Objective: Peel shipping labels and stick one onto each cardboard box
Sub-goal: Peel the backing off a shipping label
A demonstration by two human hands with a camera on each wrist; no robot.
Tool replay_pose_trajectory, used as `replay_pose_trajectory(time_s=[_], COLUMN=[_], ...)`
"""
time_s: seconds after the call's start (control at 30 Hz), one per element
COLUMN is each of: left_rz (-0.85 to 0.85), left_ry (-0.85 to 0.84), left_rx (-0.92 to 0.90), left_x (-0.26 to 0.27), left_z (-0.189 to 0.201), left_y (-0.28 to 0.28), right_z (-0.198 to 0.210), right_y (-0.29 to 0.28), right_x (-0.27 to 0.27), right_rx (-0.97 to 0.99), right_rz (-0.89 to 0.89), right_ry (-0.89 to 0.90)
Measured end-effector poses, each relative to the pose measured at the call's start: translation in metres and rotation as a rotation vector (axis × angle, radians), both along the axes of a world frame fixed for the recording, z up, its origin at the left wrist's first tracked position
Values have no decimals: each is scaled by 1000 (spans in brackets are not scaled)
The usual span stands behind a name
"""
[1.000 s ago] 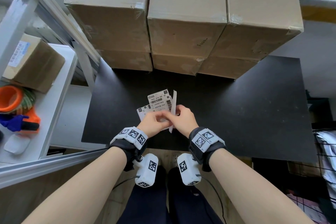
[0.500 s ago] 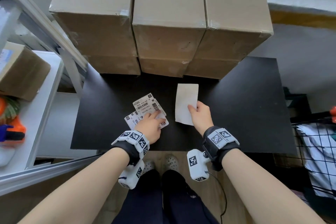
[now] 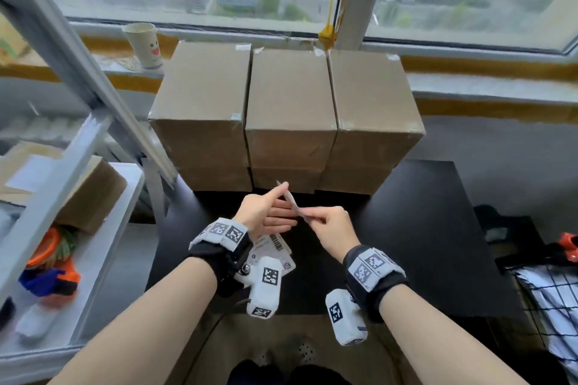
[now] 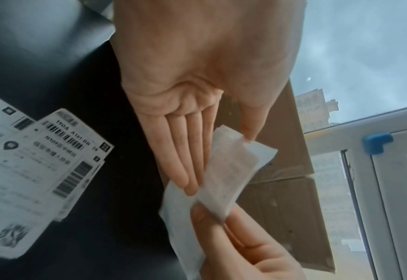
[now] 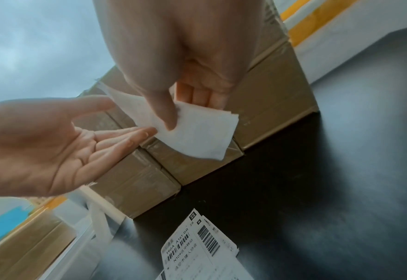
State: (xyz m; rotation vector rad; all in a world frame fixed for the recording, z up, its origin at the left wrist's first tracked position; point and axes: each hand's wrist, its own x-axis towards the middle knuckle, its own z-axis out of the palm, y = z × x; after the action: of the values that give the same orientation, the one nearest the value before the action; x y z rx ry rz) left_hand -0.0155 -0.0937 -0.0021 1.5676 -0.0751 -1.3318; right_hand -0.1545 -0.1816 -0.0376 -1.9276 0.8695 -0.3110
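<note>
Cardboard boxes stand in three stacks of two at the back of the black table [image 3: 422,228]: left [image 3: 203,97], middle [image 3: 291,94], right [image 3: 372,94]. Their tops are bare. In front of them my right hand [image 3: 322,222] pinches the lower end of a white label [image 3: 292,201], blank side showing [image 4: 226,170] [image 5: 197,132]. My left hand [image 3: 275,209] is held flat beside it, fingers straight, thumb tip touching the label's upper corner [image 4: 248,140]. A small stack of printed labels [image 3: 275,248] [image 4: 41,161] [image 5: 197,252] lies on the table under my left wrist.
A white metal shelf [image 3: 103,228] stands at the left with a cardboard box [image 3: 93,191] and orange and blue items [image 3: 47,262] on it. A paper cup [image 3: 144,44] sits on the window sill. A wire basket [image 3: 547,291] is at the right.
My right hand has lifted the white label off the table towards the boxes. My left hand has left the label stack and risen to meet it. The head view has tilted up.
</note>
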Motion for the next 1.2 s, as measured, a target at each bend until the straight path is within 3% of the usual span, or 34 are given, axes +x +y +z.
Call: replay_pose_trajectory(time_s=[0.17, 0.33, 0.5, 0.6, 0.73, 0.83, 0.93, 1.1, 1.2], left_rz=[72, -6, -115, -171, -171, -29, 46, -201, -210], left_ry=[-50, -156, -306, -395, -432, -387, -214, -87, -74], left_rx=[-14, -48, -18, -29, -73, -84, -72, -34, -66], left_x=[15, 25, 32, 37, 41, 39, 31, 10, 3], left_z=[15, 13, 12, 14, 17, 14, 8, -2, -8], left_y=[10, 20, 24, 26, 28, 29, 32, 40, 42], right_z=[5, 13, 24, 27, 31, 30, 24, 14, 12], right_y=[0, 5, -5, -18, -27, -24, -17, -7, -3], right_x=[11, 20, 30, 30, 25, 21, 21, 23, 25], right_rx=[-29, 17, -85, -138, 94, 171, 286, 488, 529], right_rz=[37, 123, 46, 35, 100, 56, -68, -245, -260], right_ry=[35, 60, -25, 102, 69, -9, -95, -190, -193])
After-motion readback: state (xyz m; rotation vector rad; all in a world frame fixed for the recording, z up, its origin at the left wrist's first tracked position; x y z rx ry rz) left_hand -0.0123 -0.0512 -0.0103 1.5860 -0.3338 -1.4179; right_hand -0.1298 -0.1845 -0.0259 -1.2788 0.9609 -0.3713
